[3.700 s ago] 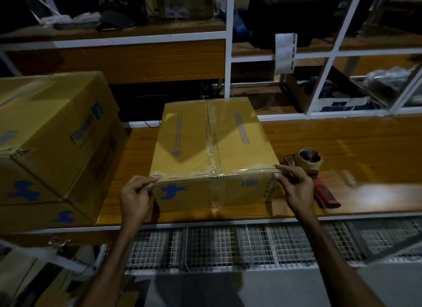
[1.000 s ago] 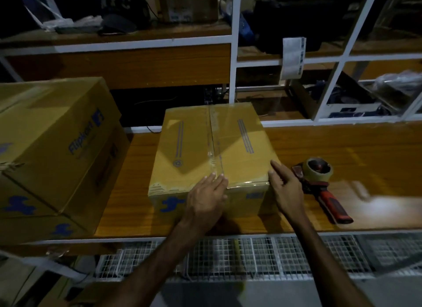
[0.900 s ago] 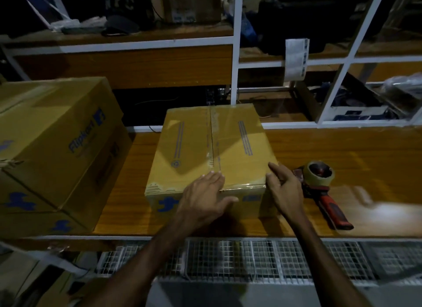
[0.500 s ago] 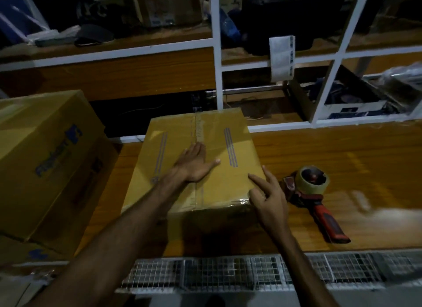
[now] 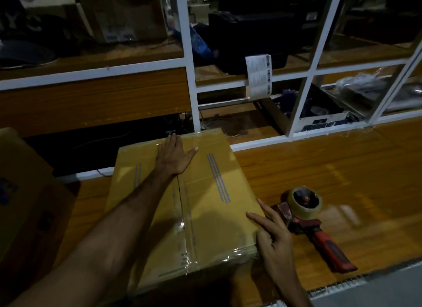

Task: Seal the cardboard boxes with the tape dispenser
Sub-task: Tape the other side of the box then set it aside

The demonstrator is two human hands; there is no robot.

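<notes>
A closed cardboard box [image 5: 212, 206] lies on the wooden bench in front of me, clear tape running along its centre seam and over its near edge. My left hand [image 5: 173, 156] lies flat with spread fingers on the far end of the seam, holding nothing. My right hand [image 5: 272, 236] rests with open fingers against the box's near right corner. The tape dispenser [image 5: 312, 222], with a red handle and a brown tape roll, lies on the bench just right of that hand, untouched.
A larger cardboard box [image 5: 25, 206] stands at the left edge. White shelf framing [image 5: 189, 69] with cluttered shelves rises behind the bench. Bare wooden bench top [image 5: 338, 169] stretches to the right. A strip of labels [image 5: 259, 76] hangs from a shelf rail.
My left hand has slid along the taped seam from the near edge to the far end of the box. My right hand stays at the near right corner. The view has moved closer.
</notes>
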